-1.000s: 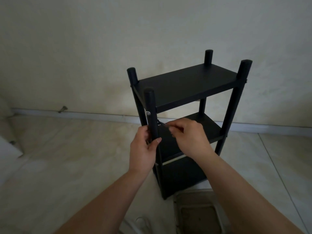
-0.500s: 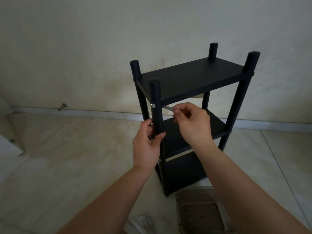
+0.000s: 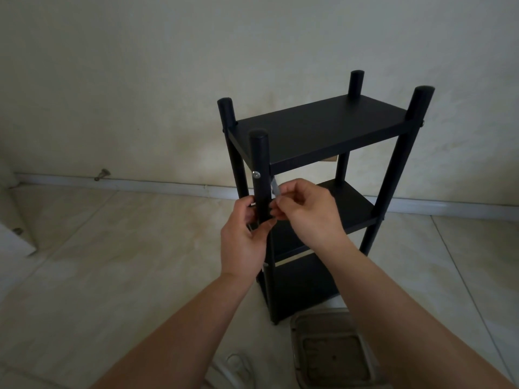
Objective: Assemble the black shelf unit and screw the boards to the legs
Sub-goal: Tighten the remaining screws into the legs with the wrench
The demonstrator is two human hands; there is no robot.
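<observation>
At frame centre, against a pale wall, the black shelf unit stands upright on a tiled floor, three boards carried between four round legs; the top board sits just below the leg tops, the middle board at about 4 o'clock from the hands, the lowest board near the floor; the near front leg shows a silver screw head at the level of the top board's edge; the left hand grips this leg below the screw, fingers curled round it and thumb across its front; the right hand, just at 3 o'clock of the leg, pinches a small silver tool between thumb and fingertips, its tip pointing up towards 11 o'clock; whether the tool touches the leg cannot be told; a pale lidded container lies on the floor at 6 o'clock of the unit; a small metal item rests by the skirting at 9 o'clock.
</observation>
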